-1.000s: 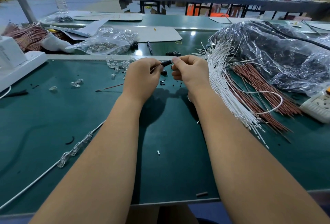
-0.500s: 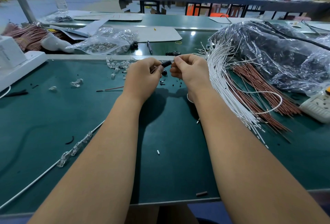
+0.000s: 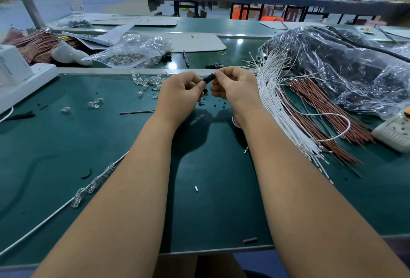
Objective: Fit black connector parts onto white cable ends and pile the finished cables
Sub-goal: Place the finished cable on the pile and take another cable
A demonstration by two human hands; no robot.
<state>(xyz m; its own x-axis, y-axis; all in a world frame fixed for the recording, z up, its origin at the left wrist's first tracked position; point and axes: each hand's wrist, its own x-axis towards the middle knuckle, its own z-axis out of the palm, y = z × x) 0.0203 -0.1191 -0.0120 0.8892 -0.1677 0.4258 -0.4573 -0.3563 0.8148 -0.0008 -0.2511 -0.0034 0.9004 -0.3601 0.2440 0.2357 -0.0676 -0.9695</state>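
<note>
Since 1 second ago the left hand (image 3: 177,95) and right hand (image 3: 233,88) have closed together, both pinching the black connector (image 3: 208,77) beside the white cables (image 3: 273,100), so seating looks underway.

The flat work table (image 3: 55,144) has a dark green top. The small cylindrical plastic connector part (image 3: 208,78) is black. The long bundle of thin cables (image 3: 279,111) is white, and the bundle of thin wires (image 3: 328,109) beside it is reddish brown. The crumpled plastic bag (image 3: 332,62) is clear over dark contents. The plastic power strip (image 3: 395,131) is white.
</note>
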